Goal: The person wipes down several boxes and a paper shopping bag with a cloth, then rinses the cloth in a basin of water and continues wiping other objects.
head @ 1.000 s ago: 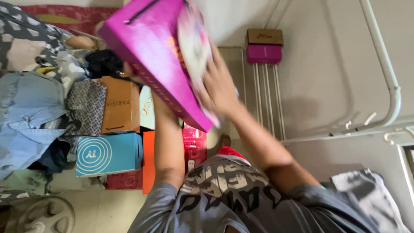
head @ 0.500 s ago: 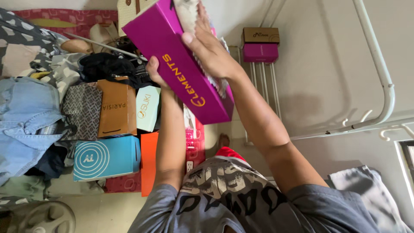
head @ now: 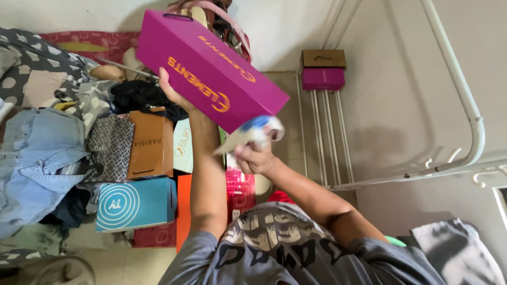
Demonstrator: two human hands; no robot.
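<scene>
Magenta box [head: 211, 68], long and closed, is held aloft toward 11 o'clock, tilted, and is gripped at its lower edge by the left hand [head: 170, 91], fingers curled around it (thumb hidden). A crumpled white-and-blue cloth [head: 253, 132] is pinched in the right hand [head: 252, 158] just below the box's 5 o'clock corner. Wiping appears under way; the cloth would need pressing against the box. Both forearms are raised, elbows bent.

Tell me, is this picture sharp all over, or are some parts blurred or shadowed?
In the head view, the magenta box held up by the left hand is fairly sharp, while the white and blue cloth in the right hand is smeared by motion blur. Light is soft and even, with faint shadows on the wall behind the white metal rack. No harsh glare shows.
</scene>
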